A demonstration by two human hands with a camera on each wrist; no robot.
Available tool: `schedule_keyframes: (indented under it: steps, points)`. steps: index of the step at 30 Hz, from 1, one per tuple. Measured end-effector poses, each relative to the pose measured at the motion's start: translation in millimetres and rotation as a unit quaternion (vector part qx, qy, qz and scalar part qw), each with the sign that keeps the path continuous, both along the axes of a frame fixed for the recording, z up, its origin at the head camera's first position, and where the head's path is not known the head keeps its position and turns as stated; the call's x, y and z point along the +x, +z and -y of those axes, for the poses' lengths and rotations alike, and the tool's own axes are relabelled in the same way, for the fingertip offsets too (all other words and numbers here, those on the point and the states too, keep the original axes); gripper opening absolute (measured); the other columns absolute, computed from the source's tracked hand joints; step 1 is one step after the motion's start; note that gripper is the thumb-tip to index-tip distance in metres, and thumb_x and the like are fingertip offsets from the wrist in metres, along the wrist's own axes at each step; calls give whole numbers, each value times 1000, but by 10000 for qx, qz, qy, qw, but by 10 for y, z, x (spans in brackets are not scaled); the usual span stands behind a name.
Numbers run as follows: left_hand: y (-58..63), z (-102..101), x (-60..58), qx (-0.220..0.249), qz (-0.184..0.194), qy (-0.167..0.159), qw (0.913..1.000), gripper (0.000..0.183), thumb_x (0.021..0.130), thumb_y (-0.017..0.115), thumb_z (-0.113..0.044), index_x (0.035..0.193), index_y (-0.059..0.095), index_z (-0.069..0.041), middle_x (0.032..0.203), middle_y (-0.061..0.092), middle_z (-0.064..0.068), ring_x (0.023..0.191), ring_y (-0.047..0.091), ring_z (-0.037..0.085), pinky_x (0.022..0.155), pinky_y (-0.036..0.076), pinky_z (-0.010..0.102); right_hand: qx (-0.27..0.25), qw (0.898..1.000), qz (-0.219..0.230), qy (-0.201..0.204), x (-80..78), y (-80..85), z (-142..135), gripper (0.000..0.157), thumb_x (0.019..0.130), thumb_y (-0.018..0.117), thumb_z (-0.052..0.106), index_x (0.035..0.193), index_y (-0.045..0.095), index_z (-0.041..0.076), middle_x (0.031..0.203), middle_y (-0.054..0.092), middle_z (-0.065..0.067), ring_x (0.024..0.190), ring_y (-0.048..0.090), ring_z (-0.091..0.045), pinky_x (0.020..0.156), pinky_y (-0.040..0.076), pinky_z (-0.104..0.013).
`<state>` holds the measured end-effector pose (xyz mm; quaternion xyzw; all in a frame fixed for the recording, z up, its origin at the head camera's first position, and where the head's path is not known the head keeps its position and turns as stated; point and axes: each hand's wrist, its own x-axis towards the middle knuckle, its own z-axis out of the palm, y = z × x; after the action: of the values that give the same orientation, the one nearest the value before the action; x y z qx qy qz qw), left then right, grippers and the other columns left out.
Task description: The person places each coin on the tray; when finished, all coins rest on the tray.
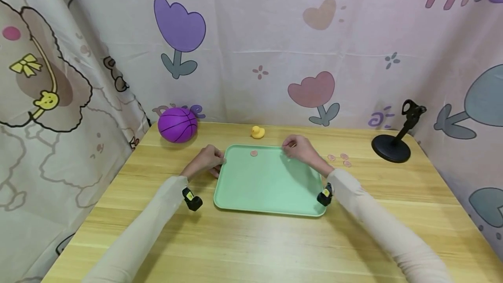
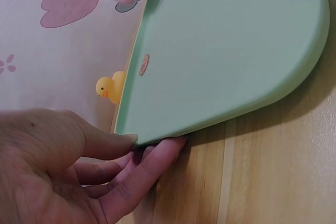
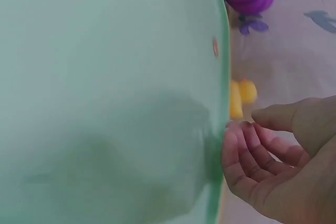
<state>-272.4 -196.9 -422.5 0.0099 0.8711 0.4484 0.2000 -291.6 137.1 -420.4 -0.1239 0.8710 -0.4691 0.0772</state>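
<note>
A shallow light-green tray [image 1: 267, 187] lies on the table. My left hand [image 1: 210, 158] pinches its left rim near the far corner, thumb above and fingers below, as the left wrist view [image 2: 89, 166] shows. One copper-coloured coin [image 1: 254, 153] lies in the tray close to the far edge. My right hand [image 1: 299, 147] is at the tray's far right rim. In the right wrist view, that hand's curled fingers [image 3: 252, 156] are right at the rim, thumb tip close to them. I cannot tell whether a small thing sits between them.
Several more copper-coloured coins [image 1: 344, 156] lie on the wooden table [image 1: 251, 248] right of the tray. Behind it sits a yellow rubber duck [image 1: 257, 132]. A purple basketball [image 1: 177, 125] stands at the back left, a black stand [image 1: 391, 148] at the back right. Printed curtain [image 1: 243, 34] hangs behind.
</note>
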Motion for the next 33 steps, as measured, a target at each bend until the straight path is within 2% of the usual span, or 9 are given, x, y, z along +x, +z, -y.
schedule_keyframes:
  steps: [5, 12, 15, 18, 21, 26, 30, 33]
  points:
    - [-19, 13, 11, 41, 5, -10, 10000, 14, 104, 60, 0, 95, 67, 8, 83, 67, 12, 69, 68, 18, 62, 67, 32, 297, 9992, -271, -15, 2, 39, -430, 15, 102, 64, 3, 111, 67, -8, 105, 68, -25, 87, 69, -36, 76, 67, -41]
    - [-25, 37, 27, 90, -28, -106, 9999, 16, 104, 59, 1, 91, 64, 8, 85, 68, 14, 69, 68, 18, 62, 67, 33, 1008, 9914, -807, -193, 14, 85, -1037, 14, 102, 64, 6, 109, 69, -6, 103, 70, -22, 88, 67, -30, 70, 58, -25]
    - [-25, 19, 8, 125, -8, -81, 9999, 15, 104, 59, 0, 93, 64, 8, 86, 67, 13, 70, 68, 18, 63, 67, 32, 1290, 9876, -832, -320, 41, 107, -1273, 14, 102, 64, 5, 108, 68, -6, 104, 69, -23, 90, 67, -31, 71, 56, -27]
    - [-33, 2, -15, 124, 0, -34, 9999, 13, 104, 59, 0, 95, 65, 8, 84, 67, 13, 68, 67, 18, 62, 67, 32, 1454, 9867, -595, -425, 73, 104, -1472, 14, 102, 63, 6, 110, 66, -7, 106, 67, -24, 92, 66, -34, 72, 57, -31]
    - [-49, 5, -18, 91, -8, 1, 10000, 13, 103, 60, 0, 95, 65, 8, 83, 67, 12, 66, 67, 17, 61, 67, 32, 1724, 9824, -475, -534, 114, 70, -1626, 14, 102, 65, 8, 109, 66, -5, 105, 68, -23, 94, 64, -34, 74, 56, -34]
    - [-61, 14, -28, 128, 40, -5, 9999, 13, 104, 59, 0, 95, 64, 8, 85, 67, 12, 67, 67, 17, 62, 67, 32, 2282, 9701, -604, -555, 175, -8, -1830, 13, 100, 69, 9, 104, 67, -4, 99, 69, -20, 92, 63, -33, 77, 55, -41]
    - [-49, 22, -23, 233, 78, -64, 9997, 13, 105, 58, 0, 101, 65, 10, 87, 68, 14, 70, 67, 17, 63, 67, 32, 2347, 9694, -577, -440, 207, -55, -1917, 18, 98, 72, 11, 104, 66, -6, 99, 69, -21, 90, 63, -32, 79, 54, -45]
    - [-44, 31, -17, 308, 96, -105, 9994, 14, 105, 57, 0, 103, 65, 11, 88, 68, 14, 70, 67, 17, 62, 67, 31, 2263, 9712, -601, -441, 227, -79, -1951, 23, 98, 75, 13, 106, 67, -7, 99, 69, -22, 88, 61, -30, 76, 52, -40]
